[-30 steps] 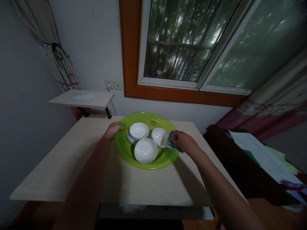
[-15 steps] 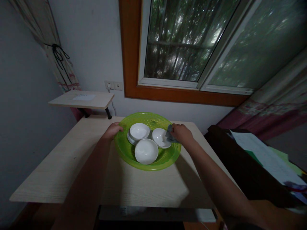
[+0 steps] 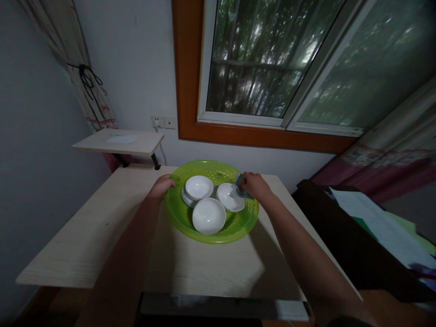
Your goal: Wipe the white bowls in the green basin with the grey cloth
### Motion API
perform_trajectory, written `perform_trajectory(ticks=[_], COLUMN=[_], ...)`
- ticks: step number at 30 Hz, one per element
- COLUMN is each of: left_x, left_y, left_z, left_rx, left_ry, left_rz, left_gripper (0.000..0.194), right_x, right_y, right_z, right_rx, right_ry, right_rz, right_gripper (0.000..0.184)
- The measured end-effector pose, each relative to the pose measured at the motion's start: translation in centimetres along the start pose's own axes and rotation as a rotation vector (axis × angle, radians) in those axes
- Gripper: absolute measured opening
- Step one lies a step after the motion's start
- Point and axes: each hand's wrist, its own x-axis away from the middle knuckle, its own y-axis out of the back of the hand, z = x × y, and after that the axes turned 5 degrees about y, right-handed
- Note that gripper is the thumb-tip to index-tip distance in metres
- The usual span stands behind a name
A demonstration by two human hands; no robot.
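A round green plastic basket rests on the light wooden table. Inside it are a front white bowl, a back-left white bowl over a white dish, and a right-hand white bowl. My left hand is closed on the basket's left rim, its thumb over the edge. Bunched in my closed right hand is a grey cloth, at the basket's right rim and beside the right-hand bowl. My right fingertips are partly hidden by the cloth and hand.
A small raised shelf with a paper label stands at the table's back left. Behind are a wall socket and a window with a wooden frame. Papers lie on a dark piece of furniture to the right.
The whole view has shifted slightly. My right hand and the cloth have moved a little up and left relative to the basket. My left hand stays on the rim.
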Motion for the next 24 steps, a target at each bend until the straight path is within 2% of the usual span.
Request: perform_trajectory(ticks=[6,11,14,18,24], left_x=[0.1,0.4,0.5,0.6,0.9], left_y=[0.0,-0.2,-0.2,-0.1,-0.2], left_z=[0.1,0.2,0.1,-0.1,-0.4], left_rx=[-0.003,0.02,0.021,-0.021,0.025], left_ry=[0.002,-0.016,-0.019,0.014,0.023], left_rz=[-0.002,0.005,0.038,0.064,0.081], left_gripper=[0.039,0.038,0.036,0.033,0.031], right_x=[3.7,7.7,8.8,8.1,4.8], right_y=[-0.4,0.6,1.4,1.5,1.3], right_z=[-1.0,0.5,1.3,1.4,0.8], right_rx=[-0.138,-0.222,-0.229,-0.193,-0.042], right_ry=[-0.03,-0.023,-0.027,-0.071,-0.131], right_rz=[0.035,0.062,0.081,0.119,0.148], right_gripper=[0.01,0.01,0.011,0.011,0.023])
